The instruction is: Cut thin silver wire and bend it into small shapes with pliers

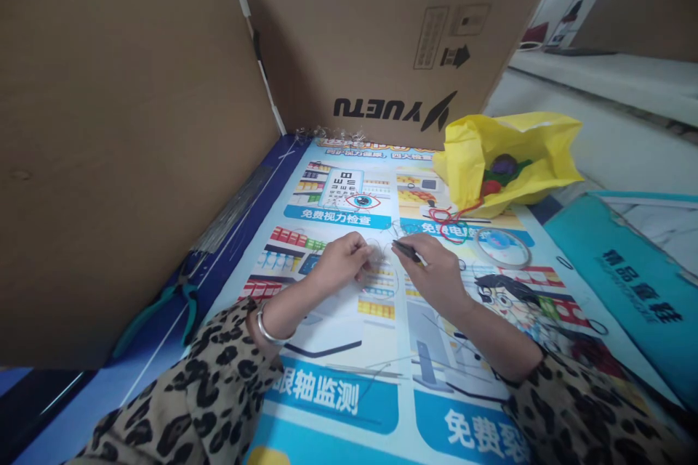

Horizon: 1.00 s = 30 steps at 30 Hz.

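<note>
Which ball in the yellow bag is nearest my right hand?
The red ball, lower down at the front of the yellow bag; the purple ball lies just behind it, farther from your right hand.

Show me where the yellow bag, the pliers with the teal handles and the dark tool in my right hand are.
Yellow bag (464, 158): head view, on its left side wall.
Teal-handled pliers (146, 320): head view, on the left handle.
Dark tool (406, 251): head view, on its visible body.

Leopard-print sleeves (218, 370) in tan with black spots, a yellow bag (466, 160), brown cardboard (371, 29) with black print, a teal box (627, 283), teal-handled pliers (188, 305), and red yarn (450, 221) over a blue-and-white poster (327, 349).
</note>
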Each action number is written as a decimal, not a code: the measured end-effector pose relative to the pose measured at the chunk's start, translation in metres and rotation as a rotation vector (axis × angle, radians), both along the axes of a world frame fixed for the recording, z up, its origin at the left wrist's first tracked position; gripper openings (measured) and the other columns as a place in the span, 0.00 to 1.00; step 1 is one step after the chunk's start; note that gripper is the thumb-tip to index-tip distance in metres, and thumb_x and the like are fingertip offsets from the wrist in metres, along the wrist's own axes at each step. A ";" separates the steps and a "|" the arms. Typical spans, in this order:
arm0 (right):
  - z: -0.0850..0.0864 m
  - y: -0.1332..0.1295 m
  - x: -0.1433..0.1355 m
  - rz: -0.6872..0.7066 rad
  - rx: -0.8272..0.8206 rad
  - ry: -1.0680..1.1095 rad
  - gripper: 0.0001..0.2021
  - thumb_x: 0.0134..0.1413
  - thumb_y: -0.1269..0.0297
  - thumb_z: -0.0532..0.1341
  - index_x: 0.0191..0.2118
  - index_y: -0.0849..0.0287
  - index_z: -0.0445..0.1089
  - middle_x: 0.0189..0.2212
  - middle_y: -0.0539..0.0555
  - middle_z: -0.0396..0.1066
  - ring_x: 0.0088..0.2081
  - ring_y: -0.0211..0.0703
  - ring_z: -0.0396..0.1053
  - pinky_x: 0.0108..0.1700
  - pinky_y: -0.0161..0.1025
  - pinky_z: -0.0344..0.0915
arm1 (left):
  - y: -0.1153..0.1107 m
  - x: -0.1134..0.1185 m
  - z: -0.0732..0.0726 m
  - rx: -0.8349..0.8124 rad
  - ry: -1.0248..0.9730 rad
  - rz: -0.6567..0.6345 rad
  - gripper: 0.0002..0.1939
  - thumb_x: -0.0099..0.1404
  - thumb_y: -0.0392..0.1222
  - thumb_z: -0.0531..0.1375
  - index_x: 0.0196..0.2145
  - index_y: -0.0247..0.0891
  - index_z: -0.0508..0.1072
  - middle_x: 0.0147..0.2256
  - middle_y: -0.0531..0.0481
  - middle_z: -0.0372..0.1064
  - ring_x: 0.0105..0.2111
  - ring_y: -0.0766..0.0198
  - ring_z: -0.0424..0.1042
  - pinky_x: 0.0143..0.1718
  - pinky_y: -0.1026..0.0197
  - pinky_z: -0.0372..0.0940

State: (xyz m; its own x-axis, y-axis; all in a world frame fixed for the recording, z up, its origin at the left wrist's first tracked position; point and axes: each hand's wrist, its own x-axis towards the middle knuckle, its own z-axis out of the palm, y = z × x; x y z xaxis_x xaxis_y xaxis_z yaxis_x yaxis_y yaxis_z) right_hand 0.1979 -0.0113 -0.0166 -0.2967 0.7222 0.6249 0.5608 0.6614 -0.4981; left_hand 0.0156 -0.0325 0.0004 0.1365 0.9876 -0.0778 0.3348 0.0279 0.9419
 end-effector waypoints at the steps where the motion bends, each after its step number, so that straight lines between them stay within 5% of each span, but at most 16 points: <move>1: 0.000 0.000 0.000 0.018 0.021 -0.032 0.07 0.52 0.68 0.55 0.35 0.55 0.69 0.32 0.54 0.72 0.38 0.43 0.67 0.42 0.41 0.62 | 0.000 0.000 0.000 0.002 0.002 -0.006 0.10 0.60 0.46 0.53 0.25 0.37 0.61 0.20 0.56 0.67 0.15 0.73 0.63 0.18 0.70 0.56; 11: -0.001 0.002 0.001 0.095 0.046 -0.187 0.09 0.48 0.74 0.54 0.33 0.57 0.70 0.31 0.53 0.72 0.37 0.43 0.67 0.41 0.42 0.60 | 0.002 -0.002 -0.006 0.001 -0.022 -0.026 0.09 0.60 0.44 0.53 0.26 0.37 0.60 0.20 0.56 0.65 0.14 0.74 0.62 0.17 0.71 0.55; 22: 0.006 -0.003 -0.005 -0.040 -0.375 0.057 0.10 0.51 0.57 0.56 0.32 0.57 0.69 0.29 0.51 0.71 0.32 0.41 0.67 0.36 0.37 0.63 | 0.000 0.000 0.001 -0.148 -0.212 -0.033 0.12 0.54 0.46 0.59 0.26 0.36 0.61 0.18 0.57 0.63 0.14 0.74 0.61 0.14 0.72 0.53; 30: 0.006 -0.005 -0.007 -0.059 -0.461 0.082 0.11 0.49 0.56 0.56 0.31 0.58 0.69 0.27 0.50 0.70 0.31 0.40 0.66 0.35 0.36 0.61 | -0.003 -0.001 0.003 -0.279 -0.316 -0.087 0.11 0.52 0.45 0.60 0.23 0.32 0.68 0.15 0.54 0.61 0.14 0.74 0.59 0.16 0.68 0.54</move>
